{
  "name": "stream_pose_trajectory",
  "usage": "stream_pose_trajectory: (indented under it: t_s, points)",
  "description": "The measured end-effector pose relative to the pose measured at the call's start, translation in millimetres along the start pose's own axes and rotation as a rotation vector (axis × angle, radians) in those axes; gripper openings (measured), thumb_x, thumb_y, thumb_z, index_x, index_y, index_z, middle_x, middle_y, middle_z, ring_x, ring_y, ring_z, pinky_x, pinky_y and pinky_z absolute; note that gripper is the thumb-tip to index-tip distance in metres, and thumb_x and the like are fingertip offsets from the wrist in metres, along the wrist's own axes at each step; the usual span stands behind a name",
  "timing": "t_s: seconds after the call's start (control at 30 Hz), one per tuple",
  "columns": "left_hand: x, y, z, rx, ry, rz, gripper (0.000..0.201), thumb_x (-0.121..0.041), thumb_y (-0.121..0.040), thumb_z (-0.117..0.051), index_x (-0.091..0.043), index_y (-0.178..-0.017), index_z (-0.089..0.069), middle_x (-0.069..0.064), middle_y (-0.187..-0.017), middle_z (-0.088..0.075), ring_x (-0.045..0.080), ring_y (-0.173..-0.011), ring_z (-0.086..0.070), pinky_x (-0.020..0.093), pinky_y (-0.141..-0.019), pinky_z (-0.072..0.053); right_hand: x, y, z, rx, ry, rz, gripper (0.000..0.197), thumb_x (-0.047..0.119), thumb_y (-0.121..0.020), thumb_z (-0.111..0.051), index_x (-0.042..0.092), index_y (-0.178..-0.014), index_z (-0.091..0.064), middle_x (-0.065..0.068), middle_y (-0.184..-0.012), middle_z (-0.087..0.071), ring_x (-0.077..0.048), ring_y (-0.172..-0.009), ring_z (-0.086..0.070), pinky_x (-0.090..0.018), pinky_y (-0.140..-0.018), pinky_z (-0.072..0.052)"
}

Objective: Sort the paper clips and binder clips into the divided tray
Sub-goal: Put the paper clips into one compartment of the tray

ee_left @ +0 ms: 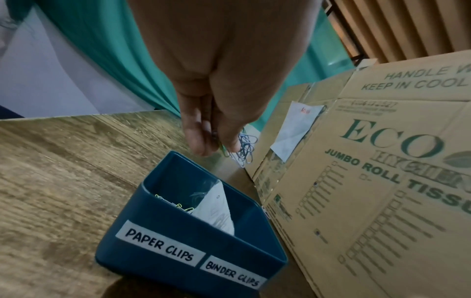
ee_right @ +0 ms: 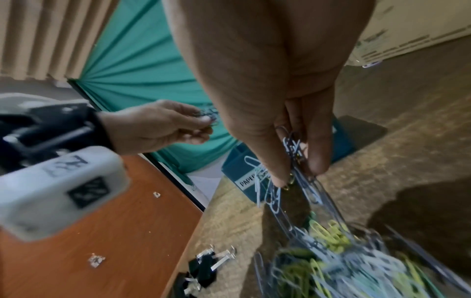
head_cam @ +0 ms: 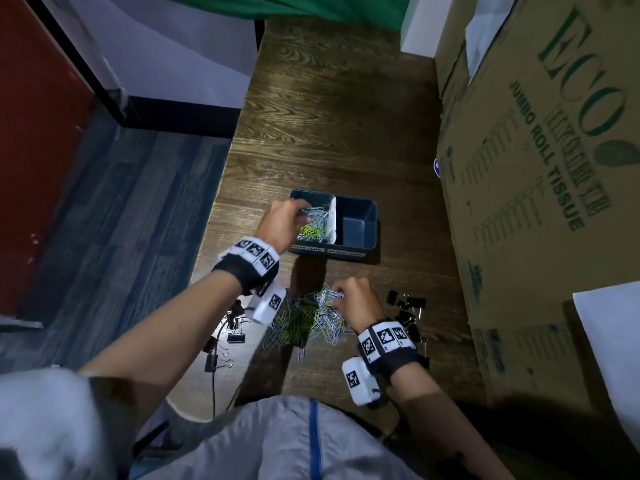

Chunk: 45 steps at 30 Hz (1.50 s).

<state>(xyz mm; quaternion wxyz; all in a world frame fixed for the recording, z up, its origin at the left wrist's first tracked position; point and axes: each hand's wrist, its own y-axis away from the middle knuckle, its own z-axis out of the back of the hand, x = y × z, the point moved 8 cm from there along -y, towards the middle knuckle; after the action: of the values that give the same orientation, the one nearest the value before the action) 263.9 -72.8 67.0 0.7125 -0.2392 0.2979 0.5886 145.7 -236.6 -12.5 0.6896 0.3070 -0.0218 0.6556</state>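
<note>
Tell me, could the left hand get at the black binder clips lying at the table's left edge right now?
Probably not at once: the left hand is pinching a bunch of paper clips over the dark blue divided tray. Nothing covers the black binder clips, so once it lets go, the way looks free.

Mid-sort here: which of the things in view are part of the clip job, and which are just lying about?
Part of the job:
- divided tray
- paper clips pile
- binder clips
- paper clips pinched in left hand
- paper clips pinched in right hand

Just lying about:
- cardboard tissue box
- green cloth
- red cabinet
</note>
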Motion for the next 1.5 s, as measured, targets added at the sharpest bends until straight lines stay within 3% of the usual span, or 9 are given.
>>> stream_pose_trajectory:
  t_s: [0.13,0.27,0.53,0.67,0.83,0.9,1.1,1.33,1.5]
  points:
    - [9,-6,-10,0.083,-0.033,0.066,0.051,-0.018,-0.084,-0.072,-0.009,-0.131,-0.056,0.019,-0.116,-0.066,0.028,-0.101,-0.066,0.045,-0.092,-0.054,27,-8,37,-0.037,-0.017,0.078,0.011,0.012,-0.088,-0.075,0.012,-0.099,-0.075,-0.006,-0.094,-0.072,-0.016,-0.079,-0.067,-0.029,-0.074,-0.057]
    - [22,32,-25,0.057,-0.099,0.004,0.024,-0.006,-0.09,-0.063,-0.01,-0.113,-0.064,0.011,-0.098,-0.07,0.018,-0.08,-0.067,0.029,-0.077,-0.058,62,-21,90,-0.136,-0.038,0.177,0.007,0.011,-0.087,-0.075,0.012,-0.094,-0.075,-0.006,-0.091,-0.072,-0.019,-0.085,-0.068,-0.034,-0.082,-0.059]
    - [71,125,-86,0.417,-0.252,0.141,0.027,0.0,-0.085,-0.062,-0.009,-0.111,-0.061,0.009,-0.101,-0.065,0.024,-0.089,-0.064,0.031,-0.081,-0.053,108,-75,142,-0.257,-0.016,0.187,0.018,0.013,-0.086,-0.077,0.015,-0.104,-0.076,-0.014,-0.105,-0.073,-0.032,-0.101,-0.068,-0.033,-0.082,-0.055]
    - [80,145,-93,0.458,-0.358,0.146,0.048,-0.008,-0.085,-0.063,-0.011,-0.13,-0.046,0.012,-0.114,-0.059,0.03,-0.097,-0.061,0.035,-0.078,-0.049,93,-73,118,-0.243,-0.048,0.178,0.035,0.017,-0.085,-0.078,0.015,-0.118,-0.069,-0.012,-0.11,-0.072,-0.031,-0.102,-0.068,-0.041,-0.087,-0.057]
    - [90,163,-103,0.56,-0.382,0.153,0.062,-0.02,-0.08,-0.072,-0.016,-0.132,-0.039,0.009,-0.117,-0.053,0.032,-0.097,-0.061,0.038,-0.078,-0.048,25,-38,31,0.022,-0.122,0.046,0.06,0.01,-0.083,-0.079,0.016,-0.137,-0.053,-0.008,-0.118,-0.065,-0.022,-0.1,-0.067,-0.025,-0.076,-0.055]
    - [92,168,-106,0.581,-0.409,0.143,0.06,-0.021,-0.081,-0.071,-0.014,-0.13,-0.037,0.009,-0.117,-0.052,0.032,-0.095,-0.062,0.04,-0.078,-0.049,-13,-21,-8,0.128,-0.034,-0.062,0.07,0.008,-0.082,-0.079,0.02,-0.142,-0.047,-0.012,-0.132,-0.058,-0.029,-0.114,-0.063,-0.039,-0.092,-0.056]
    - [109,178,-115,0.651,-0.543,0.278,0.061,-0.031,-0.08,-0.074,-0.011,-0.123,-0.036,0.013,-0.115,-0.06,0.032,-0.098,-0.064,0.038,-0.077,-0.049,-86,12,-47,0.202,0.207,-0.305,0.053,-0.004,-0.092,-0.058,0.01,-0.141,-0.041,-0.02,-0.137,-0.053,-0.038,-0.123,-0.056,-0.043,-0.097,-0.049]
    - [106,166,-128,0.666,-0.393,0.354,0.064,-0.019,-0.076,-0.08,-0.008,-0.122,-0.037,0.017,-0.114,-0.059,0.034,-0.102,-0.061,0.039,-0.084,-0.05,-64,9,-63,0.138,0.123,-0.275,0.039,0.003,-0.092,-0.058,0.01,-0.13,-0.052,-0.018,-0.131,-0.058,-0.037,-0.12,-0.057,-0.044,-0.097,-0.051]
    - [88,152,-130,0.54,-0.198,0.241,0.041,-0.009,-0.076,-0.073,-0.012,-0.108,-0.047,0.01,-0.093,-0.061,0.03,-0.085,-0.061,0.031,-0.067,-0.044,-34,8,-74,0.146,-0.047,-0.147,0.042,-0.006,-0.082,-0.061,0.023,-0.113,-0.057,-0.007,-0.119,-0.064,-0.032,-0.104,-0.064,-0.037,-0.086,-0.053]
